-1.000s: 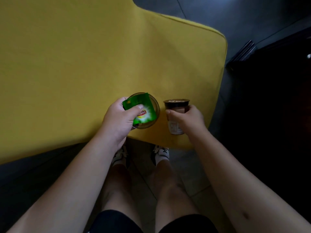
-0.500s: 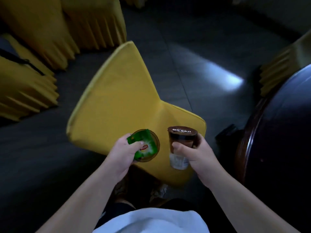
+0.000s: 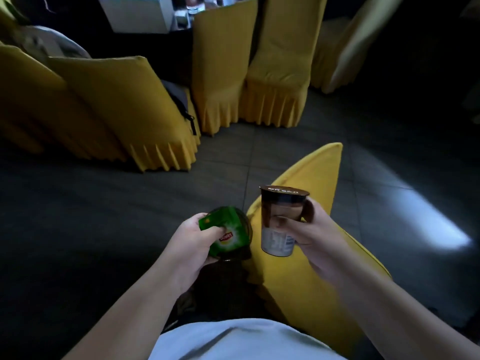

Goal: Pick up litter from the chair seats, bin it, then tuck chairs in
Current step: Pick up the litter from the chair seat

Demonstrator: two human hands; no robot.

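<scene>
You have lifted both hands clear of the seat and turned away, so the yellow chair (image 3: 306, 255) now sits below and to your right instead of under the litter. Your left hand (image 3: 192, 245) curls round a clear cup with a green tea wrapper (image 3: 228, 233) pinched against its mouth; the blur makes it hard to say whether the wrapper is tucked inside. Your right hand (image 3: 309, 235) grips the lidded drink cup (image 3: 279, 222) upright, held above the chair's edge. Beyond them, dark floor (image 3: 130, 198) and more covered chairs (image 3: 135, 110) stand well apart. The seat pickup looks done; no bin is in view, so finding one comes next.
</scene>
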